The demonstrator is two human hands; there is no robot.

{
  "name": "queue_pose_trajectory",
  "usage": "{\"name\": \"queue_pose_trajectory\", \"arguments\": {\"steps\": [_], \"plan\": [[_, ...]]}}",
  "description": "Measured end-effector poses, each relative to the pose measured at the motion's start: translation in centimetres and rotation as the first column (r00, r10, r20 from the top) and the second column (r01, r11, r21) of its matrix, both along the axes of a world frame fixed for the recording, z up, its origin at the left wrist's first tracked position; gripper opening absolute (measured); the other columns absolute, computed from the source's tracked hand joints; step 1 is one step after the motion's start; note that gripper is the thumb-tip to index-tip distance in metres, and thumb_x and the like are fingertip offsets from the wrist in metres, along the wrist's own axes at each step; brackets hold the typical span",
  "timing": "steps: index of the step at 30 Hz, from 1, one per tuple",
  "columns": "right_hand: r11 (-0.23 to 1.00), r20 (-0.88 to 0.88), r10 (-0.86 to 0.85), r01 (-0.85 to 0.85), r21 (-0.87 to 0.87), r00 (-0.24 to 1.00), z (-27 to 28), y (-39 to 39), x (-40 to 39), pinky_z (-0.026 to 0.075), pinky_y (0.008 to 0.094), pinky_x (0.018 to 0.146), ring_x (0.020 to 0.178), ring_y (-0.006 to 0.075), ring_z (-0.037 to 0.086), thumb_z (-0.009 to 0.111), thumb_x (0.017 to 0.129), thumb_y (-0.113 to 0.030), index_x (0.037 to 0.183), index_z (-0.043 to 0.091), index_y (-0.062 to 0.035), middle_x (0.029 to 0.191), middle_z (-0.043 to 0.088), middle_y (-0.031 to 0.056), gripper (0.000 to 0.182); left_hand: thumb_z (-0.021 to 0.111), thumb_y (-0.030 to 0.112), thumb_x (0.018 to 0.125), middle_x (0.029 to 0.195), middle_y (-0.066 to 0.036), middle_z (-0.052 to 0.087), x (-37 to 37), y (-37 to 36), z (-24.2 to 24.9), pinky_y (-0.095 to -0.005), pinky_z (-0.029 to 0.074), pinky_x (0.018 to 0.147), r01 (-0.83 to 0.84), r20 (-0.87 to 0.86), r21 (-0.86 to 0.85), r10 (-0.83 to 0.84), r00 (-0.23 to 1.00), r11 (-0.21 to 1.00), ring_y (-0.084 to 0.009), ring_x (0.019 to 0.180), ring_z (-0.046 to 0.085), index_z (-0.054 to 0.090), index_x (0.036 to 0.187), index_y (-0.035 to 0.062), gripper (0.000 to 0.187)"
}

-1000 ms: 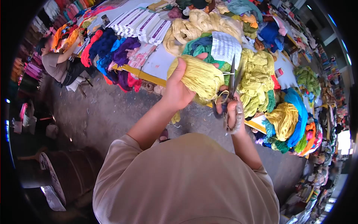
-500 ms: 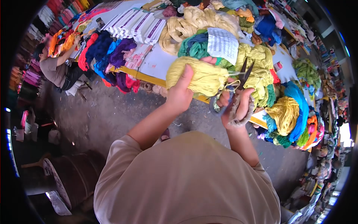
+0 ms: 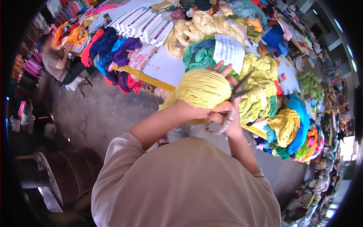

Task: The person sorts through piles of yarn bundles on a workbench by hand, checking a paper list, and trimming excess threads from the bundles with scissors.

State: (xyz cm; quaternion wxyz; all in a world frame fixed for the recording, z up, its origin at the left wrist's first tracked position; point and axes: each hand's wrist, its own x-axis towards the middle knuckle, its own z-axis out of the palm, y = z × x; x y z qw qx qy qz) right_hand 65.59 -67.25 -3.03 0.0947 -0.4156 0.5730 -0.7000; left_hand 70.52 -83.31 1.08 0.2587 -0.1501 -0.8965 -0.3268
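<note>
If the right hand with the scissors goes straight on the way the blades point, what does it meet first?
Probably the yellow-green yarn pile on the table: the scissors in the right hand point up-right, past the yellow skein. Depth is unclear.

Yarn heaps (image 3: pixel 261 87) crowding table (image 3: pixel 166 68) ahead

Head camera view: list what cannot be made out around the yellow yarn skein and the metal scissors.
- Left hand: its palm lies behind the pale yellow yarn skein; only fingertips show past it.
- Metal scissors: the handles are buried in the right hand, and the blades are blurred, so open or closed cannot be told.
- Printed white paper sheet on the white table: text too small to read.
- Seated person: warped by the lens edge.
</note>
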Motion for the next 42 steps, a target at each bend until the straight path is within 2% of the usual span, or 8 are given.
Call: {"name": "queue_pose_trajectory", "arguments": {"steps": [6,9,11,12,16,19,27,42], "plan": [[0.997,0.378,0.072,-0.071,-0.017,0.923,3.1,3.7,-0.9,0.045,0.0401,0.105,0.116,0.0277,0.061,0.077,0.069,0.003,0.147,0.037,-0.0044,0.124,0.062,0.0146,0.088,0.064,0.067,0.079,0.157,-0.005,0.038,3.2,-7.0,-1.4,-0.0435,0.017,0.122,-0.045,0.014,-0.442,0.056,0.998,0.896,-0.0258,0.149,0.027,0.045,0.149,0.0195,0.087],[0.998,0.42,0.005,-0.034,0.061,0.907,2.1,6.5,-2.4,0.042,0.0387,0.107,0.121,0.0263,0.058,0.077,0.066,0.001,0.144,0.04,-0.0037,0.126,0.06,0.0131,0.086,0.062,0.068,0.08,0.154,-0.008,0.04,5.7,-11.1,-5.7,-0.0442,0.023,0.121,-0.15,0.072,-0.037,0.152,0.986,0.988,-0.0271,0.144,0.036,0.039,0.152,0.0159,0.092],[0.994,0.423,0.034,-0.074,0.079,0.906,0.0,7.0,-2.8,0.04,0.039,0.108,0.124,0.0245,0.054,0.08,0.068,-0.003,0.144,0.04,-0.0036,0.132,0.055,0.0118,0.086,0.06,0.076,0.075,0.152,-0.013,0.042,4.6,-11.0,-5.0,-0.046,0.03,0.118,-0.238,0.212,0.877,0.108,0.971,0.418,-0.0286,0.139,0.043,0.032,0.154,0.0113,0.106],[0.977,0.38,-0.014,-0.069,0.204,0.925,-0.7,7.0,-2.3,0.038,0.0402,0.11,0.127,0.0243,0.051,0.081,0.071,-0.005,0.145,0.038,-0.0034,0.136,0.051,0.0115,0.086,0.049,0.083,0.079,0.153,-0.017,0.04,4.1,-12.3,-7.7,-0.048,0.033,0.116,0.289,-0.259,0.936,-0.165,0.952,0.199,-0.0309,0.139,0.042,0.026,0.154,0.0072,0.109],[0.922,-0.074,-0.051,0.076,0.381,0.996,-3.7,4.3,-1.8,0.043,0.0308,0.096,0.113,0.0168,0.055,0.079,0.086,-0.027,0.142,0.043,-0.0048,0.123,0.056,0.0061,0.071,0.037,0.085,0.083,0.156,-0.024,0.033,1.4,-6.3,-3.2,-0.0526,0.031,0.116,0.262,-0.293,0.949,-0.178,0.939,-0.176,-0.0391,0.143,0.035,0.026,0.153,0.002,0.109],[0.956,0.309,0.149,-0.216,0.196,0.939,-1.6,2.1,-0.6,0.037,0.0211,0.067,0.072,0.0043,0.046,0.077,0.088,-0.033,0.133,0.055,-0.0045,0.084,0.054,-0.0056,0.057,0.034,0.083,0.086,0.155,-0.022,0.036,0.9,-4.9,-2.9,-0.0493,0.031,0.116,0.27,-0.364,0.912,-0.308,0.879,-0.308,-0.0351,0.141,0.039,0.028,0.152,0.0041,0.103],[0.896,0.187,0.178,-0.237,0.375,0.966,1.4,1.4,0.3,0.049,0.0228,0.07,0.078,0.0054,0.061,0.081,0.08,-0.009,0.13,0.063,-0.0112,0.083,0.065,-0.0008,0.053,0.066,0.054,0.089,0.153,-0.014,0.043,0.8,-7.3,-4.6,-0.0428,0.038,0.111,0.154,-0.076,0.352,-0.135,0.988,0.923,-0.0286,0.136,0.047,0.049,0.142,0.0035,0.075],[0.728,0.357,0.258,-0.423,0.539,0.898,3.5,0.6,-0.4,0.039,0.0202,0.058,0.062,0.0036,0.05,0.073,0.088,-0.049,0.124,0.062,-0.0014,0.072,0.056,-0.0054,0.06,0.063,0.065,0.084,0.16,-0.004,0.035,2.4,-9.6,-3.0,-0.0449,0.023,0.119,0.114,0.085,0.041,-0.117,0.989,0.993,-0.0303,0.152,0.015,0.061,0.135,0.0137,0.072]]}}
